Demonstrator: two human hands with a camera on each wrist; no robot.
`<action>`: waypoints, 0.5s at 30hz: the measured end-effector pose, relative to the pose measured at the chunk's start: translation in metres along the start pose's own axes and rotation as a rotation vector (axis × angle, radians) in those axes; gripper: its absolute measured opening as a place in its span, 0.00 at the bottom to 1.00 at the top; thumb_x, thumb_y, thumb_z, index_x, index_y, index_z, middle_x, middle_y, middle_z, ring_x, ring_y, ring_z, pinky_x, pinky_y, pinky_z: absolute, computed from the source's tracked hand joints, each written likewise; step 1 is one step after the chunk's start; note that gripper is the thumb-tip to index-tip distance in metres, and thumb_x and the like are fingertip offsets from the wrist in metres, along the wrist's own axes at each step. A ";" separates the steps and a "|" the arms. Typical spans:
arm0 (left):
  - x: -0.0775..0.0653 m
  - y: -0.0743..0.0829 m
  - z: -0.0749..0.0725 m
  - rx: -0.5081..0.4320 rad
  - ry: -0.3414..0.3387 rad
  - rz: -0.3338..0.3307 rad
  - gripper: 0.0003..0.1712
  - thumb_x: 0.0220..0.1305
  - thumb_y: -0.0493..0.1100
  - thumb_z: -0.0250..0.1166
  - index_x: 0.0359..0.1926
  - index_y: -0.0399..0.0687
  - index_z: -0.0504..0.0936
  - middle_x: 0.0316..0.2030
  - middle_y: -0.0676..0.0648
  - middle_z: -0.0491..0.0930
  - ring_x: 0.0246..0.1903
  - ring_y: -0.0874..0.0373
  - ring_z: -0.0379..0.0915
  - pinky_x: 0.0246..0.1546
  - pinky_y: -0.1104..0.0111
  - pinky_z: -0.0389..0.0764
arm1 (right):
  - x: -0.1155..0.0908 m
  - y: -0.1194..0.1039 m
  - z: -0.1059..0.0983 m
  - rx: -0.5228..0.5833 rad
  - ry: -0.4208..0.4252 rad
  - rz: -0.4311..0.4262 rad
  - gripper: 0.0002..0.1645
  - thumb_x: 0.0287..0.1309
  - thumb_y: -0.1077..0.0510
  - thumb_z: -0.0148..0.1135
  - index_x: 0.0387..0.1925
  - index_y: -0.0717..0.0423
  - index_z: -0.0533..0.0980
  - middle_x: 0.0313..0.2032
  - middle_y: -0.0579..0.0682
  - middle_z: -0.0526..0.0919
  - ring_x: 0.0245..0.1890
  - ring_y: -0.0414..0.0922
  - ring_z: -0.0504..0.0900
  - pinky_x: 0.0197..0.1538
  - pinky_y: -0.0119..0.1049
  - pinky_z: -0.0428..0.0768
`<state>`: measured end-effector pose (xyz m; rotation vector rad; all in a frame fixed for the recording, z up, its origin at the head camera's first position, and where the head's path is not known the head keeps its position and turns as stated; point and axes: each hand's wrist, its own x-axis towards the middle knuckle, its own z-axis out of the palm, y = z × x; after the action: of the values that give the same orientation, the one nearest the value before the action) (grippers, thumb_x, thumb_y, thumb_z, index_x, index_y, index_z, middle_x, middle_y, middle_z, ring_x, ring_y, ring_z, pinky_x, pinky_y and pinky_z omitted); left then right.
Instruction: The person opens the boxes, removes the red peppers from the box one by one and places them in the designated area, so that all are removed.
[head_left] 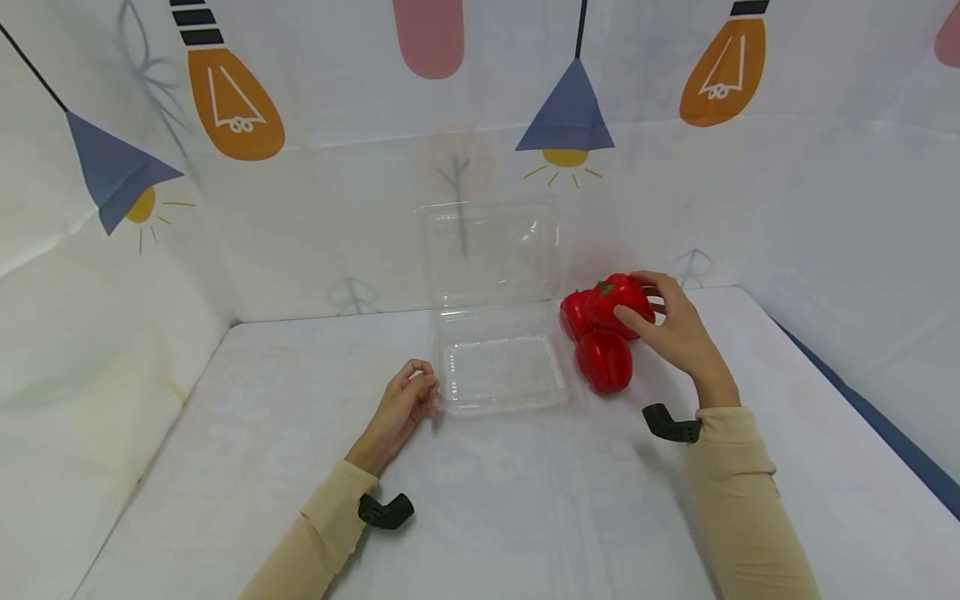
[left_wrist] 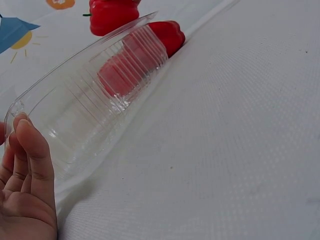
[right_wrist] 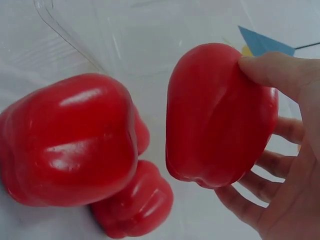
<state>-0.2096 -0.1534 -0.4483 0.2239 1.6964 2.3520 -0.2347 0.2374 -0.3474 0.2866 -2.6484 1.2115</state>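
My right hand (head_left: 678, 333) grips a red bell pepper (head_left: 617, 302) with a green stem, thumb on one side and fingers on the other. The left wrist view shows this pepper (left_wrist: 112, 17) raised above the container's rim. Beside it sit another red bell pepper (head_left: 574, 315) and, nearer me, a third one (head_left: 604, 362); in the right wrist view the closest pepper (right_wrist: 70, 140) partly hides more red behind it. My left hand (head_left: 401, 412) pinches the left rim of a clear plastic container (left_wrist: 75, 110), whose hinged lid (head_left: 491, 254) stands raised at the back.
A white cloth covers the table (head_left: 285, 383). Behind it hangs a white curtain (head_left: 337, 192) printed with lamps and bulbs. The peppers stand close against the container's right side. A black wrist-camera mount sits on each sleeve.
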 end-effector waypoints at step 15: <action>-0.001 0.001 -0.002 0.017 0.004 -0.016 0.03 0.70 0.39 0.50 0.42 0.46 0.65 0.23 0.54 0.71 0.22 0.65 0.69 0.23 0.76 0.75 | -0.005 0.014 -0.017 -0.032 -0.069 0.154 0.45 0.59 0.39 0.57 0.70 0.52 0.51 0.66 0.61 0.59 0.62 0.62 0.62 0.55 0.61 0.74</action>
<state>-0.2093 -0.1552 -0.4481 0.2075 1.7144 2.3293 -0.2318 0.2594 -0.3477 0.1224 -2.7910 1.2228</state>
